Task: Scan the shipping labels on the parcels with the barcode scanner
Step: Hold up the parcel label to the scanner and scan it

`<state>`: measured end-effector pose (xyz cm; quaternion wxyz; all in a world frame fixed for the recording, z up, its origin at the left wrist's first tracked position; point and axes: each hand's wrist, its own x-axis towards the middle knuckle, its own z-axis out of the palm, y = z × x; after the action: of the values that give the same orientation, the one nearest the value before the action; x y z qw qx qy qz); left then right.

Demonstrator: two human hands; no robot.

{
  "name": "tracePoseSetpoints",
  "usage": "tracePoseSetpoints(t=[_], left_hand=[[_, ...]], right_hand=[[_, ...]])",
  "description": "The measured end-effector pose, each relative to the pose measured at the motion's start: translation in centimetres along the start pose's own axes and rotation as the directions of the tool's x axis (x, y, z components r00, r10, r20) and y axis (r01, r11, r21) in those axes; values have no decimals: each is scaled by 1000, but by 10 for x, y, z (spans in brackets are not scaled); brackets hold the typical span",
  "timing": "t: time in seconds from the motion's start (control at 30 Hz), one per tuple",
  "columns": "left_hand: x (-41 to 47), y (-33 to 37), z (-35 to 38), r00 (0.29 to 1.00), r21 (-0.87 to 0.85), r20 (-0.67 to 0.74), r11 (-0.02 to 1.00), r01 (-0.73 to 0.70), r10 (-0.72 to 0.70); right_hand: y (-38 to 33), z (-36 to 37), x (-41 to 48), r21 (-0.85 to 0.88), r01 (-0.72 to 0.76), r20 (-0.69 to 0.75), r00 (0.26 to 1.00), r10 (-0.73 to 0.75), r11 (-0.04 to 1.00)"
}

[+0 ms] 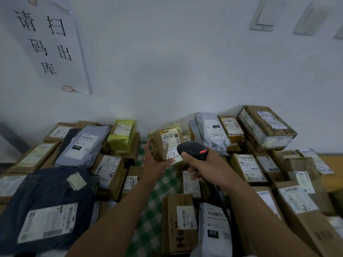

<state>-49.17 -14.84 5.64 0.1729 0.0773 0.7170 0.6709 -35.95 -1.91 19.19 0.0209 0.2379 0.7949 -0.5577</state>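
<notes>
Brown kraft paper is covering the small parcel point(161, 145) that a person is holding up above a green-checked cloth point(157, 193), its shipping label point(171, 138) facing the camera. The left hand point(155, 161) is gripping it from below, fingers curled round the left edge and thumb lying across the lower front. The right hand point(202, 168) is wrapping its fingers tightly round the handle of a black barcode scanner point(193, 149), whose head is pointing at the label from just beside it, a red light glowing on top. Around both arms, labelled cardboard boxes, a dark blue mailer bag point(46, 191), a grey poly bag point(84, 143) and a yellow-green packet point(123, 136) are lying packed together against a white wall point(185, 62), where a paper notice point(50, 43) with handwritten characters is hanging.
</notes>
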Motion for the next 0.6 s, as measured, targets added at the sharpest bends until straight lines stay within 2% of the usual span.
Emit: tracePoseSetpoints(t=[0.33, 0.5, 0.6], left_hand=[[-2, -6, -2, 1000, -26, 8, 1000, 5, -5], [2, -7, -2, 999, -37, 43, 999, 14, -12], [10, -14, 0, 997, -89, 43, 993, 74, -71]], right_hand=[[-3, -2, -5, -48, 0, 22, 1000, 1, 999], [3, -1, -1, 7, 3, 23, 1000, -3, 1000], [14, -6, 6, 37, -19, -12, 1000, 19, 999]])
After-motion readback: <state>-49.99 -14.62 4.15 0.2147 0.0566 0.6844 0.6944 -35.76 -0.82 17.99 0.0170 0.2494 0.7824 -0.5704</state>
